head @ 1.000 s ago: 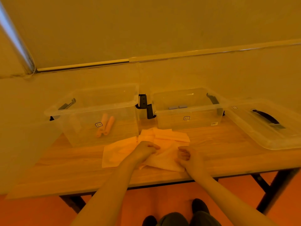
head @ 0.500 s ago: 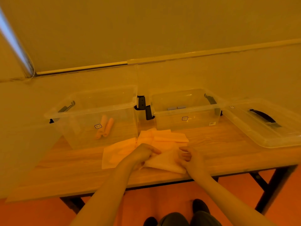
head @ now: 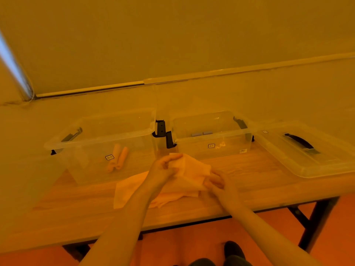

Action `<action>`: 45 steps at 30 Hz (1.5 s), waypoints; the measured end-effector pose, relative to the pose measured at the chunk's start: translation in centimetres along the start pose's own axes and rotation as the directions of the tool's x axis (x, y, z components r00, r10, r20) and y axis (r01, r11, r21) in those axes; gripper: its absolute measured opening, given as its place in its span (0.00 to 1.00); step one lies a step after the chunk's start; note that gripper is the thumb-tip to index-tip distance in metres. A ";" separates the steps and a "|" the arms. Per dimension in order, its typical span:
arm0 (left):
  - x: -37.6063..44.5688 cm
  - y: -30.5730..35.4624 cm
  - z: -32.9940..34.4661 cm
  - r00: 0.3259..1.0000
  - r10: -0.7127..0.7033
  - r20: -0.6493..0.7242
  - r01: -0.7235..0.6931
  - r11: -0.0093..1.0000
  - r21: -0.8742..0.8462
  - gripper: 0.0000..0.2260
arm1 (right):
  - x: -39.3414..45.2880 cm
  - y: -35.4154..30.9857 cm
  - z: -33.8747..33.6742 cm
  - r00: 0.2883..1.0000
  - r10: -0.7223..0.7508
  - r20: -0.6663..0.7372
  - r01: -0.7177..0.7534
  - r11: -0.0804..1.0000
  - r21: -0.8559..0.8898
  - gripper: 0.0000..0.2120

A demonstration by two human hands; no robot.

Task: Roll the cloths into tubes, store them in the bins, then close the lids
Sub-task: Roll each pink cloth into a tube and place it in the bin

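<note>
Two bins (head: 107, 143), one lid (head: 307, 150), two rolls (head: 118, 159).

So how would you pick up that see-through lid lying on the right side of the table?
Probably by the dark handle on top of the lid. The lid lies flat with the handle facing up and arching clear of the plastic, so fingers could hook under it from above. The right hand is nearer, though both hands now hold a cloth.

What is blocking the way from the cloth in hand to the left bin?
Nothing visible. The left hand and right hand hold the cloth above the table, just right of the left bin. That bin has no lid on; two rolled cloths lie inside, with bare floor beside them.
</note>
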State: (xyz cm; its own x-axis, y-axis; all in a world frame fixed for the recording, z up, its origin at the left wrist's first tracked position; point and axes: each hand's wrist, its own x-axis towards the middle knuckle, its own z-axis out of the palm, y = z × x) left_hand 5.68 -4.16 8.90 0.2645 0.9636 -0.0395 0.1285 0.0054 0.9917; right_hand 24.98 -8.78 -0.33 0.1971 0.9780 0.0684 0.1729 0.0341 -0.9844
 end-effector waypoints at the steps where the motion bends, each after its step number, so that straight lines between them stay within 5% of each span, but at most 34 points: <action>1: -0.1 0.3 0.0 1.000 -0.002 0.014 0.003 0.999 -0.052 0.21 | 0.0 -0.5 -0.1 0.999 0.022 0.029 -0.023 0.999 0.044 0.34; 8: -1.0 0.9 0.2 0.997 -0.021 0.075 0.048 0.925 -0.377 0.19 | 0.8 -2.6 0.7 0.987 0.030 0.156 -0.067 0.970 0.234 0.41; 17: -0.8 0.0 -0.8 0.996 -0.076 0.036 0.083 0.930 -0.359 0.20 | 0.6 -3.9 0.9 0.997 -0.005 0.071 -0.017 0.952 0.306 0.39; 27: -1.0 1.5 -1.9 0.998 0.038 -0.053 -0.049 0.975 -0.217 0.21 | 0.3 -7.6 1.2 0.993 -0.115 -0.032 0.119 0.960 0.253 0.17; 45: -3.6 14.5 -11.5 0.848 0.438 -0.299 -0.408 0.899 0.160 0.16 | 5.4 -25.3 3.8 0.879 -0.477 0.001 0.476 0.877 0.067 0.13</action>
State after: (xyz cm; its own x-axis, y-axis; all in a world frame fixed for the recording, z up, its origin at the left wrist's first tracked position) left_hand -4.37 -4.49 24.81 -0.0053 0.8990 0.4379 0.1608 -0.4315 0.8877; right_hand 18.01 -3.58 24.35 0.0897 0.8437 0.5293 0.1807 0.5088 -0.8417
